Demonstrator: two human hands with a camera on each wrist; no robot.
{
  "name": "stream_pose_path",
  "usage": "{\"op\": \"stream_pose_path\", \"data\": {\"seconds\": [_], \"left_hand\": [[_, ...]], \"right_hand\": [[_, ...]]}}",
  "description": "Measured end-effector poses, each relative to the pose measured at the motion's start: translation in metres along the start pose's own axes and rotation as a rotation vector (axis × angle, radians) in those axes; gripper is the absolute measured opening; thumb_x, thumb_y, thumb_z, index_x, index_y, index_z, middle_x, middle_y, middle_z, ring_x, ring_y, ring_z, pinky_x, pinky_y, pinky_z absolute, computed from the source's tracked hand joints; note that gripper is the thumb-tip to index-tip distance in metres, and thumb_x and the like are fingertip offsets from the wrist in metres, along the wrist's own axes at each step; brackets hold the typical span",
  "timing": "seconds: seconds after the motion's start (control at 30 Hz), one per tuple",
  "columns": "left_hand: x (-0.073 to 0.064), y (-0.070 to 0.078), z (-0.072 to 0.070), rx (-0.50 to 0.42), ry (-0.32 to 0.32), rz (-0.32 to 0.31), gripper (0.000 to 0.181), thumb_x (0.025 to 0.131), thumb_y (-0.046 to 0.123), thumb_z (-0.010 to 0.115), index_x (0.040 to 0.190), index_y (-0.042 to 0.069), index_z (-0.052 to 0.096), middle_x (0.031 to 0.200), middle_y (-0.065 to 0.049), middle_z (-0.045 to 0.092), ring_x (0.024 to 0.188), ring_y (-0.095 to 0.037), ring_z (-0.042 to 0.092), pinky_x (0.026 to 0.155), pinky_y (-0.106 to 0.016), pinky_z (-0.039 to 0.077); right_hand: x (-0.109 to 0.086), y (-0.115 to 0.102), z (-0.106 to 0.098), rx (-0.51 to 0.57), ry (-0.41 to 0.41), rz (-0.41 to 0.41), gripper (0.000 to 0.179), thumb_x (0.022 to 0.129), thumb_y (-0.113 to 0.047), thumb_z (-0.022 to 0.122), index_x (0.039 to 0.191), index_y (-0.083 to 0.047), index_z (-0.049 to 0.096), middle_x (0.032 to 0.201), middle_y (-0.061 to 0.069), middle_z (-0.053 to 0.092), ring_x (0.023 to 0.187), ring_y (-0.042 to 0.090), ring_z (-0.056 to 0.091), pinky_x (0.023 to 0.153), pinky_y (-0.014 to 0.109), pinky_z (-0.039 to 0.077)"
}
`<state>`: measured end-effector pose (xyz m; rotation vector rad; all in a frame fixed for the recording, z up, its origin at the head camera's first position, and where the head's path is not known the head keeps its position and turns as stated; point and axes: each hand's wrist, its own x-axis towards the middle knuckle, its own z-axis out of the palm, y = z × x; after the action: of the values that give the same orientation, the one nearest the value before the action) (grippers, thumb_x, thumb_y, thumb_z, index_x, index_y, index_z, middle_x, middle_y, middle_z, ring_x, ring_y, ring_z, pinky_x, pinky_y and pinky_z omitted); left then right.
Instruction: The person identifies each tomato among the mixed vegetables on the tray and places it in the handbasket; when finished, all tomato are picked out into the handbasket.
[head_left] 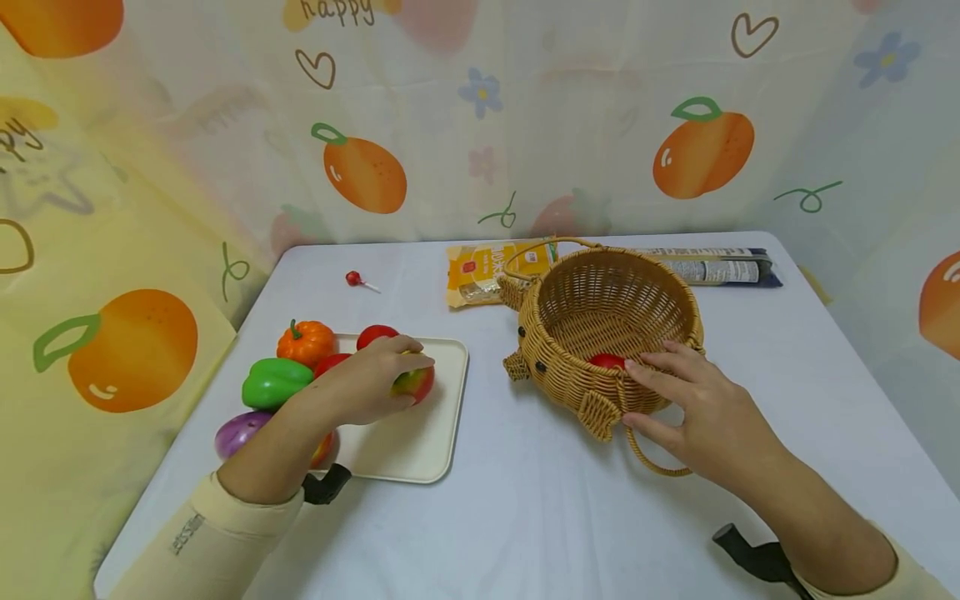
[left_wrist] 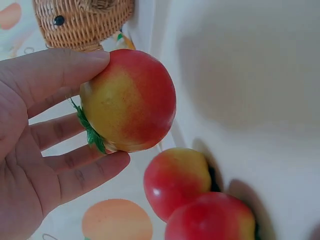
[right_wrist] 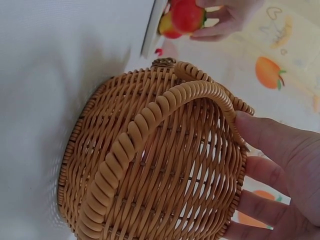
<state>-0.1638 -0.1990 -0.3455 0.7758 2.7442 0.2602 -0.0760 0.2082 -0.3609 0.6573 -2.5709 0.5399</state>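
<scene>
My left hand (head_left: pixel 367 383) holds a round red-and-yellow toy tomato (left_wrist: pixel 130 100) between thumb and fingers, over the cream tray (head_left: pixel 442 425). A green leafy top shows at its side, facing my palm. Two more red-and-yellow fruits (left_wrist: pixel 177 180) lie close by in the left wrist view. At the wicker animal basket (head_left: pixel 566 379), my right hand (head_left: pixel 701 408) grips the near right rim. Its thumb lies by the base of the twisted handle (right_wrist: pixel 145 125), with the fingers over the edge. A red thing (head_left: pixel 606 361) sits inside the basket, partly hidden by the rim.
Left on the tray are an orange pumpkin (head_left: pixel 307 343), a green bell pepper (head_left: pixel 276 383) and a purple vegetable (head_left: pixel 240 433). Behind lie a lollipop (head_left: pixel 353 278), a yellow food packet (head_left: pixel 487 267) and a dark long packet (head_left: pixel 720 271). A printed curtain backs the table.
</scene>
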Motion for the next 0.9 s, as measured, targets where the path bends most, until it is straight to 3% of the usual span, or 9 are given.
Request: {"op": "stream_pose_path", "data": {"seconds": [0.37,0.63,0.9], "left_hand": [[0.01,0.011,-0.015,0.036,0.042,0.075,0.052,0.088,0.017,0.081,0.138,0.015,0.066,0.142,-0.013,0.057,0.127,-0.034,0.054,0.095,-0.044,0.058],[0.018,0.026,-0.025,0.028,0.053,0.086,0.053,0.089,0.02,0.08,0.139,0.016,0.065,0.144,-0.014,0.054,0.128,-0.034,0.052,0.096,-0.043,0.057],[0.024,0.04,-0.036,0.059,0.104,0.162,0.049,0.09,0.02,0.078,0.137,0.013,0.066,0.141,-0.015,0.056,0.125,-0.035,0.054,0.096,-0.041,0.056]], "right_hand": [[0.0,0.0,0.0,-0.003,-0.002,-0.003,0.063,0.065,-0.022,0.095,0.123,-0.01,0.076,0.124,0.012,0.071,0.129,0.045,0.055,0.081,0.063,0.057],[0.0,0.0,0.0,0.001,0.001,-0.002,0.063,0.065,-0.023,0.095,0.124,-0.011,0.075,0.124,0.012,0.07,0.129,0.045,0.055,0.081,0.064,0.057],[0.0,0.0,0.0,0.006,0.003,-0.003,0.063,0.065,-0.023,0.095,0.124,-0.011,0.075,0.123,0.012,0.07,0.13,0.045,0.055,0.081,0.064,0.057]]}}
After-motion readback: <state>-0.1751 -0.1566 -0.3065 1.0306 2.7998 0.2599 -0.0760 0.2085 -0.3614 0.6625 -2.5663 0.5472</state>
